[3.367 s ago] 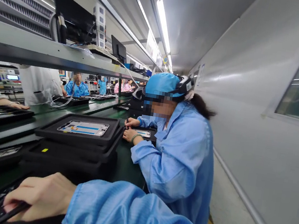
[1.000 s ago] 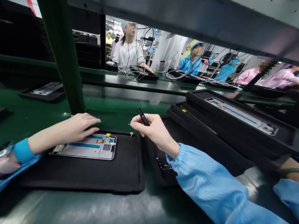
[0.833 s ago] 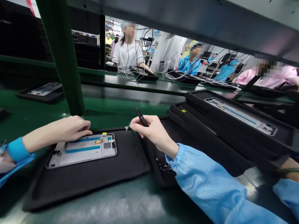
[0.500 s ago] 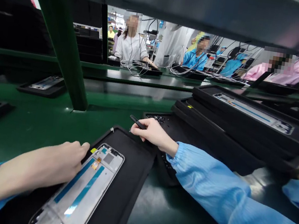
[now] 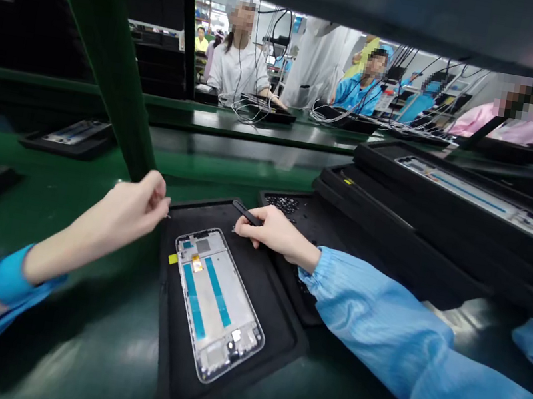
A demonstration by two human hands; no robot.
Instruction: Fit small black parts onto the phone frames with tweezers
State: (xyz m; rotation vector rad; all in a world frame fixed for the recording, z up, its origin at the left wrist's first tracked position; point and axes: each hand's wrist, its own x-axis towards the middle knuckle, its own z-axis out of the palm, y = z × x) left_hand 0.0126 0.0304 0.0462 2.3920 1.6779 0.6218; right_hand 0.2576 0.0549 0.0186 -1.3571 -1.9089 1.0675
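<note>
My right hand (image 5: 269,230) is closed around black tweezers (image 5: 246,214), over the far right side of a shallow black tray (image 5: 269,341). A tiny pale bit shows below its fingertips, too small to name. In the tray lies a phone frame (image 5: 214,306), back side up, with two blue strips, an orange flex piece and a silvery inner face. My left hand (image 5: 144,204) is pinched closed at the tray's far left corner. A small bit shows at its fingertips, but I cannot make out what it is.
Behind my right hand a black tray (image 5: 313,224) holds many tiny dark parts (image 5: 282,203). Stacked trays (image 5: 394,226) rise at the right, another phone frame (image 5: 475,192) on top. A green post (image 5: 111,60) stands left. Co-workers (image 5: 240,64) sit across the bench.
The tray with the phone frame has turned and shifted right, now fully in view. My left hand has moved from the tray's side to its far corner. My right hand keeps the tweezers.
</note>
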